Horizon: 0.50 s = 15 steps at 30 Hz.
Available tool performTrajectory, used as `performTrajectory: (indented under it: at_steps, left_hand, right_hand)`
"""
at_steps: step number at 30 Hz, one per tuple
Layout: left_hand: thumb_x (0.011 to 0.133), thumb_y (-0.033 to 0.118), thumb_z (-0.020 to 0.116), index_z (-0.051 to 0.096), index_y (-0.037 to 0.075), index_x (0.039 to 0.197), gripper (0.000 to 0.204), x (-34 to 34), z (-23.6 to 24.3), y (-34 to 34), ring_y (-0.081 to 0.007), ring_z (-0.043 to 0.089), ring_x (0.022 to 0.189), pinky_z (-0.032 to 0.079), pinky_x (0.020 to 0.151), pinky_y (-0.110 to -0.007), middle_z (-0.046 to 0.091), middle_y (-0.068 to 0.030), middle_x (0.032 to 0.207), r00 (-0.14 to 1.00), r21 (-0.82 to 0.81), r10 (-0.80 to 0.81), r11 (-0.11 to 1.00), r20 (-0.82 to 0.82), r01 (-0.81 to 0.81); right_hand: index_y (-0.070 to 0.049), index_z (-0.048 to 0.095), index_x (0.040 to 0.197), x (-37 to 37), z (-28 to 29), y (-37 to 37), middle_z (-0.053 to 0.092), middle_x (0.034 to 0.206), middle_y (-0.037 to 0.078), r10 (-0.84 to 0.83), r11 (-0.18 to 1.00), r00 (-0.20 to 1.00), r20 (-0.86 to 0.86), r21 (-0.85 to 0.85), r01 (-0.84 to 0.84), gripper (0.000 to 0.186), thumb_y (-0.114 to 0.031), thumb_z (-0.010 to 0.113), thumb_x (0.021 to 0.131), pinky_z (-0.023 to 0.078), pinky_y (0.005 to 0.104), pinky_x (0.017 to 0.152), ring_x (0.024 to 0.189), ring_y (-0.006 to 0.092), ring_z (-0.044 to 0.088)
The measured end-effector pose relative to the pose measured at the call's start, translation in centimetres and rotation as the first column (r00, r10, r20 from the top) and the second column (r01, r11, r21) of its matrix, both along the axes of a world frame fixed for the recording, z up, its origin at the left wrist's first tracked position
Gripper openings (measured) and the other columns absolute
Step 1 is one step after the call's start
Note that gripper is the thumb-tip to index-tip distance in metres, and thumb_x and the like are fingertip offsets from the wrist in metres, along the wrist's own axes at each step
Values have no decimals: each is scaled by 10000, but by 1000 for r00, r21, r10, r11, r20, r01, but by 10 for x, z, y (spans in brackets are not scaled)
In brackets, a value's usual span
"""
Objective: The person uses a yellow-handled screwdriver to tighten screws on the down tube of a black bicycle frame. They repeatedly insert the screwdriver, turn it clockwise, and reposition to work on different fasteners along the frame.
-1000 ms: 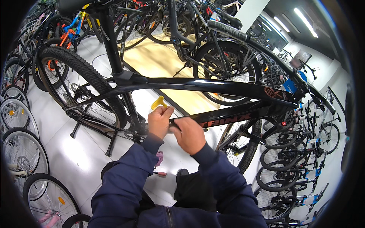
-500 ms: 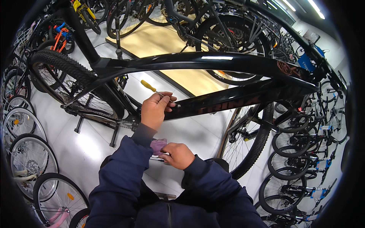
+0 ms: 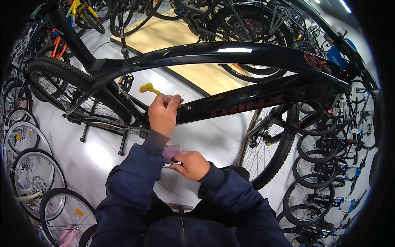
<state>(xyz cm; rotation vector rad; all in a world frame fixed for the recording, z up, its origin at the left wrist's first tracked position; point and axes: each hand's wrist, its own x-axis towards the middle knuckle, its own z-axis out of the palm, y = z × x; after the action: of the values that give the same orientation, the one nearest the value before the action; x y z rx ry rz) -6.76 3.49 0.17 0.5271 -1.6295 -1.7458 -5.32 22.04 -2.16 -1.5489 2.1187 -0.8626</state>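
My left hand [image 3: 163, 115] is closed around the shaft of a screwdriver with a yellow handle [image 3: 149, 88]. The handle sticks out to the upper left and is smeared by motion. On the other side of my fingers, the shaft points at a small bolt [image 3: 189, 108] on the lower tube of a black bicycle frame [image 3: 247, 101]; I cannot tell whether they touch. Nearer my body, my right hand [image 3: 193, 166] pinches a crumpled pinkish-purple cloth [image 3: 171, 152]. A thin pale edge, too small to name, shows under those fingertips.
The bicycle stands across in front of me, its knobby rear wheel [image 3: 61, 68] at left and front wheel [image 3: 273, 152] at right. A kickstand [image 3: 123, 142] reaches the floor. Beyond lies a low wooden platform [image 3: 181, 49] near parked bicycles. More bicycles line both sides.
The yellow handle has swung a little to the left and now looks blurred. The left hand has shifted slightly left along with it. My right hand still grips the cloth.
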Motion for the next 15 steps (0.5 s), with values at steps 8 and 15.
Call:
performTrajectory:
  at_steps: [8,15]
  left_hand:
    - [1051,196,609,668,-28,1070,233,4,1,-6,-143,706,812,549,664,-241,746,-139,1053,933,261,-233,916,-274,305]
    - [1024,186,659,677,-29,987,219,4,2,-4,-111,684,746,528,618,-227,761,-122,992,977,97,-152,981,-151,168]
  right_hand:
    - [-43,708,971,0,-2,-5,696,905,145,12,1000,1000,-5,22,-12,213,-218,777,871,538,435,733,836,376,665]
    - [-41,710,982,0,-3,-6,701,912,149,19,999,1000,15,28,-20,226,-223,782,868,542,433,738,839,374,669]
